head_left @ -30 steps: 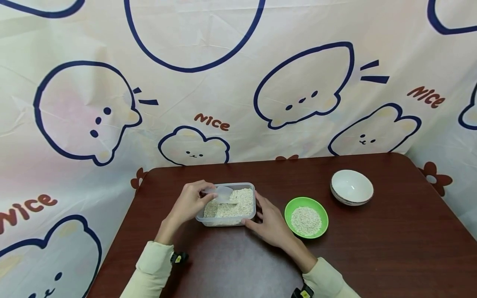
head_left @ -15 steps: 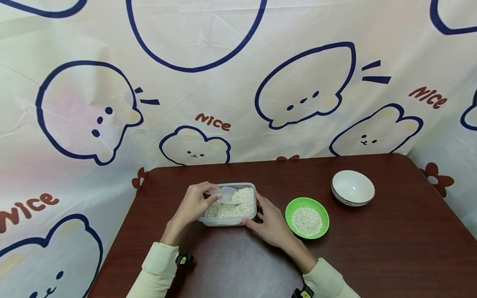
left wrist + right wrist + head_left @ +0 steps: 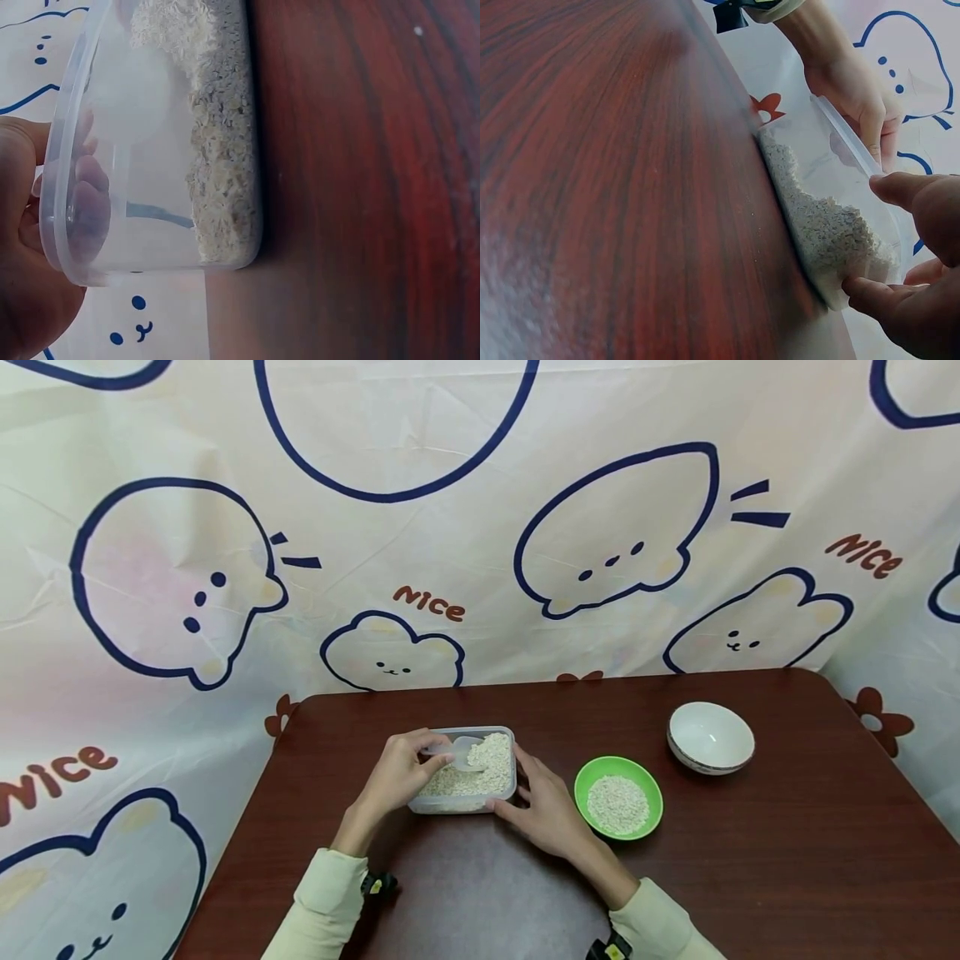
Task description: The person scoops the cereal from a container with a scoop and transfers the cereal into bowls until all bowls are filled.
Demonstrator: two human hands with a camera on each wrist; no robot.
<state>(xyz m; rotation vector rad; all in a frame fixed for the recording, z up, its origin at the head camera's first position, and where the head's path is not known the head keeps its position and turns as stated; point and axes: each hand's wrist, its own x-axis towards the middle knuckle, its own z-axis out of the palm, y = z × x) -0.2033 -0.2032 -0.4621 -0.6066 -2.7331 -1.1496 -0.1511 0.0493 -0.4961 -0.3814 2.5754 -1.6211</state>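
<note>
My left hand (image 3: 401, 772) pinches the handle of a translucent plastic scoop (image 3: 467, 752) between thumb and fingers. The scoop's bowl dips into pale oat-like flakes (image 3: 491, 768) inside a clear rectangular plastic container (image 3: 461, 807). In the left wrist view the scoop (image 3: 139, 97) shows blurred through the container wall, its edge against the heap. My right hand (image 3: 546, 806) grips the container's right end, thumb at the near corner and fingers along the side. From the right wrist view, the flakes (image 3: 832, 232) pile higher toward the right hand's end and slope down toward the left.
Right of the right hand stands a green bowl (image 3: 582, 806) with a mound of similar flakes. A white bowl (image 3: 708, 735) sits farther back right on the dark brown table (image 3: 810, 827). A printed curtain (image 3: 480, 552) hangs behind the table's far edge.
My left hand has slid the scoop rightward through the flakes, heaping them toward the container's right end. My right hand has kept its grip, and the bowls stand where they were.
</note>
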